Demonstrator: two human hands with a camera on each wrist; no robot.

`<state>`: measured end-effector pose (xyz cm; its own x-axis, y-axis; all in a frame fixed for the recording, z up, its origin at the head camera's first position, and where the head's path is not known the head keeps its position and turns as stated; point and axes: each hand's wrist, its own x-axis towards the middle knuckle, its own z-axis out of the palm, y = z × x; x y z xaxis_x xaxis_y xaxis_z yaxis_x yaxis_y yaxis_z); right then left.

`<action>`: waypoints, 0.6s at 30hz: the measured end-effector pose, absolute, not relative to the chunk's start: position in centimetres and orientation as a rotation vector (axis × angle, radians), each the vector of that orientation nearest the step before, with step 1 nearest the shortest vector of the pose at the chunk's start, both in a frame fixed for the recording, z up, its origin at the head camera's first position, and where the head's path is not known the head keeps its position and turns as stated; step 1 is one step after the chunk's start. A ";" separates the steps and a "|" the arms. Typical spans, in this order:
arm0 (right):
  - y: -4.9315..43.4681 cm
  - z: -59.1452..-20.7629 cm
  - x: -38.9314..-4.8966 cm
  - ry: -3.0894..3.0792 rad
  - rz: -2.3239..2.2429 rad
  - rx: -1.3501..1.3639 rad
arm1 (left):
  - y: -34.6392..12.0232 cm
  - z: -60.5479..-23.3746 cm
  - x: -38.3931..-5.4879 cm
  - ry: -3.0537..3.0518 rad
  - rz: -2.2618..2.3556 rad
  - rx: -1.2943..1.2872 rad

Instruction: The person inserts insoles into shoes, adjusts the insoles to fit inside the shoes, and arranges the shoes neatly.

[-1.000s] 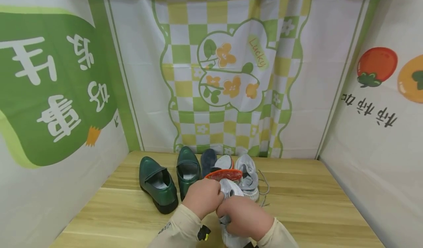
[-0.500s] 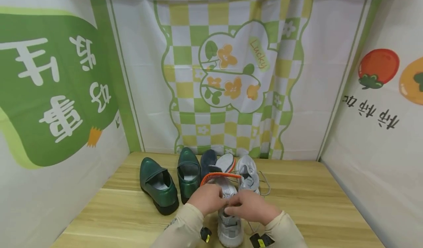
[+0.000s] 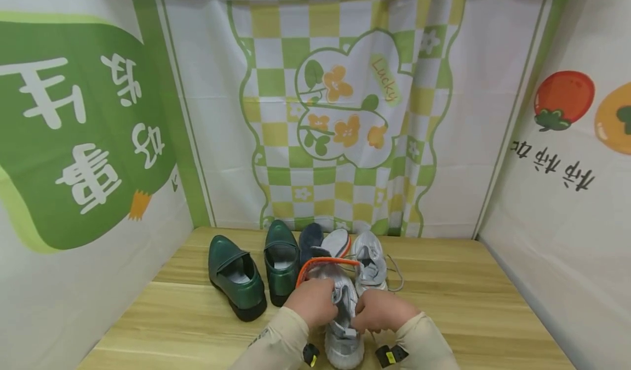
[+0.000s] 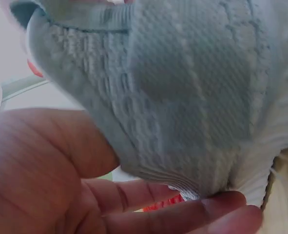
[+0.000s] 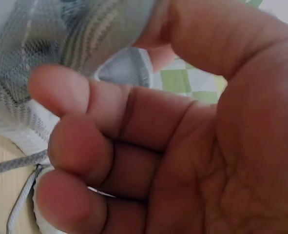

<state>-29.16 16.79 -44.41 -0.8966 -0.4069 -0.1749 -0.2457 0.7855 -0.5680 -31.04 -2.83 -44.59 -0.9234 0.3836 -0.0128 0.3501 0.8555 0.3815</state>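
A grey knit sneaker point(image 3: 343, 347) stands between my hands in the head view, its heel toward me and its collar spread. My left hand point(image 3: 314, 302) grips the left side of the collar. In the left wrist view, the thumb lies along the edge of the grey upper point(image 4: 192, 83) and the fingers are on the other side. My right hand point(image 3: 386, 309) pinches the right side of the collar. Its lower fingers point(image 5: 78, 148) curl beside the knit in the right wrist view. A matching grey sneaker point(image 3: 371, 263) sits just beyond the right hand, with a loose lace point(image 3: 396, 271).
Two green loafers point(image 3: 237, 279) stand to the left on the wooden tabletop point(image 3: 468, 304). Behind the held sneaker are an orange-edged piece point(image 3: 329, 260), a dark blue shoe point(image 3: 311, 238) and a pale sole with an orange edge point(image 3: 337, 243). Printed cloth point(image 3: 340, 194) hangs at the back.
My hands have moved apart from nearly touching over the sneaker, and its collar is now wider. A second ago the sneaker's heel was mostly hidden and the orange piece showed a flat red face.
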 end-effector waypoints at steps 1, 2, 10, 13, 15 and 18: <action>16.9 -44.2 -29.0 2.668 -0.791 -0.518 | -2.8 -44.7 -31.0 2.966 0.560 0.586; 16.9 -44.1 -28.9 2.649 -0.784 -0.531 | -2.7 -44.7 -31.1 2.990 0.543 0.589; 15.4 -45.3 -29.1 2.884 -0.785 -0.519 | -2.4 -44.9 -31.2 3.013 0.573 0.658; 15.4 -45.4 -29.3 3.001 -0.746 -0.471 | -2.6 -44.8 -31.4 3.028 0.598 0.630; 15.7 -45.2 -29.3 3.068 -0.709 -0.414 | -2.6 -44.8 -31.5 3.036 0.628 0.597; 15.8 -45.0 -29.3 3.118 -0.638 -0.300 | -2.5 -44.8 -31.6 3.036 0.645 0.569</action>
